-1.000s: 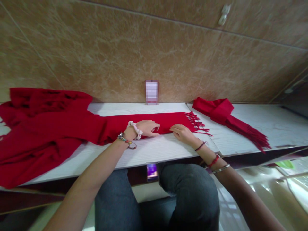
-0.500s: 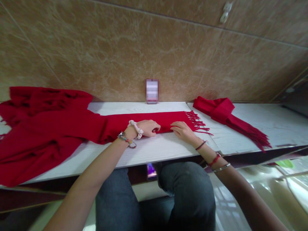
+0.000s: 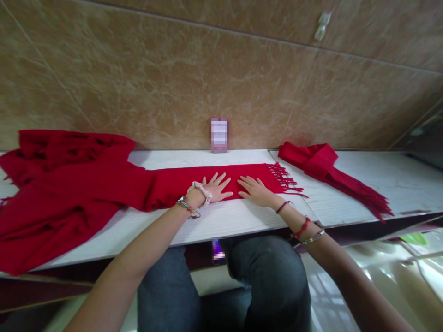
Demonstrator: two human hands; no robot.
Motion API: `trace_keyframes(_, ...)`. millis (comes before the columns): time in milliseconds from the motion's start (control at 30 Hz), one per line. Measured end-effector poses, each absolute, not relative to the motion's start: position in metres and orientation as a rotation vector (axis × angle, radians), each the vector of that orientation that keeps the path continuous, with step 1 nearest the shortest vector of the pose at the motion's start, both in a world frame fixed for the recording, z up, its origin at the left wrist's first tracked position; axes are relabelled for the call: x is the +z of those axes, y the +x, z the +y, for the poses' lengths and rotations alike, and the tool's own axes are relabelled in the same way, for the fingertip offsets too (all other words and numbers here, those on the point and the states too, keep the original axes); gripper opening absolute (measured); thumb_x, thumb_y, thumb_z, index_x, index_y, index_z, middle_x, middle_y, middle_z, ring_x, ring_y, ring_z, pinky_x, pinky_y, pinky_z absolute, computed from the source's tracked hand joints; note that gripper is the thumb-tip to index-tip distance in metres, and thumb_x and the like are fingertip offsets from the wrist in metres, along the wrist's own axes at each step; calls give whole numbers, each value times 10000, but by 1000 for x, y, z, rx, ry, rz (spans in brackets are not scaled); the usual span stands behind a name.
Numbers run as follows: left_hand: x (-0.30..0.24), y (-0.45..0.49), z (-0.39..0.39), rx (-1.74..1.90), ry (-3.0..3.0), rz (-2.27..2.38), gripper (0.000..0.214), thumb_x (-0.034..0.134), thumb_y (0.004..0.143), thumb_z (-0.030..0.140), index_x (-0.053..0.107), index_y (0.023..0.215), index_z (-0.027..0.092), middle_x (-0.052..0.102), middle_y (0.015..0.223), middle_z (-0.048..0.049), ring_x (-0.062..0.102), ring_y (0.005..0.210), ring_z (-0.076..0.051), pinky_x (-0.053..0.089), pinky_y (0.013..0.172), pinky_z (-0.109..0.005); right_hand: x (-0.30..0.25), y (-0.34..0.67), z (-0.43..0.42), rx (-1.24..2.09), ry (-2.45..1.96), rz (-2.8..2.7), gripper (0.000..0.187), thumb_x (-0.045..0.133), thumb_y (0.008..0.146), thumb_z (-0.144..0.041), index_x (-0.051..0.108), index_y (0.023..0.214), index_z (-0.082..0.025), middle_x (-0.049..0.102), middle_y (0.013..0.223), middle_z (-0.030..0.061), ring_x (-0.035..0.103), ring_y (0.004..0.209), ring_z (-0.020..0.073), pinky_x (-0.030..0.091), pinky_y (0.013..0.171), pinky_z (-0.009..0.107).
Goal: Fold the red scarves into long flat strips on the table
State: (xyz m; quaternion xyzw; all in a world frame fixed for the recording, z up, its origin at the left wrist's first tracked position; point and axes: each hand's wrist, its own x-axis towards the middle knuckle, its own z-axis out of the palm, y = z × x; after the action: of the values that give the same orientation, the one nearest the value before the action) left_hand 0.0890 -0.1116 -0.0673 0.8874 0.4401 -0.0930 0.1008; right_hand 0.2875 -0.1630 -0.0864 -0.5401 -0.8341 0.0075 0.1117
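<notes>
A red scarf (image 3: 183, 180) lies lengthwise on the white table, its fringed end pointing right and its other part bunched in a loose heap at the left. Flat on the scarf, fingers spread, rests my left hand (image 3: 216, 188). My right hand (image 3: 256, 190) also lies flat on it, between my left hand and the fringe, palm down with fingers apart. Neither hand grips the cloth. Under both palms the fabric is hidden.
To the right a second red scarf (image 3: 325, 166), folded over itself, lies with its fringe near the table's front edge. A phone (image 3: 219, 135) leans upright against the brown tiled wall (image 3: 166, 83). The white table (image 3: 242, 214) ends just before my knees.
Both hands have gone from curled fingers at the scarf's near edge to spread, flat palms on top of it. The scarf itself lies much as before.
</notes>
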Motion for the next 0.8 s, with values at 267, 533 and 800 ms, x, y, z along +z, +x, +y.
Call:
trace_keyframes(267,-67,84,-106,-229,2622,1328,752,277,803,645,109,1414,239,-8,1476,-78,-35,1338,-316,100,1000,-609,-82,292,-159,-16,-1643,-2304,446,407,874,-395,429,1277,-205,376,1364,147,313,1262,288,315,954,563)
trace_keyframes(533,-59,82,-106,-192,2611,1384,726,268,808,649,140,1408,261,30,1478,-77,-12,1341,-306,116,1014,-580,-90,294,-160,-33,-1639,-2269,428,443,862,-363,459,1257,-200,382,1360,148,326,1252,300,333,949,545)
trace_keyframes(800,-65,81,-103,-304,2501,1438,744,231,784,685,88,1408,304,-25,1477,-51,-54,1334,-329,69,972,-654,-85,288,-165,66,-1560,-2490,458,351,893,-405,361,1330,-267,315,1415,92,244,1299,294,244,963,621)
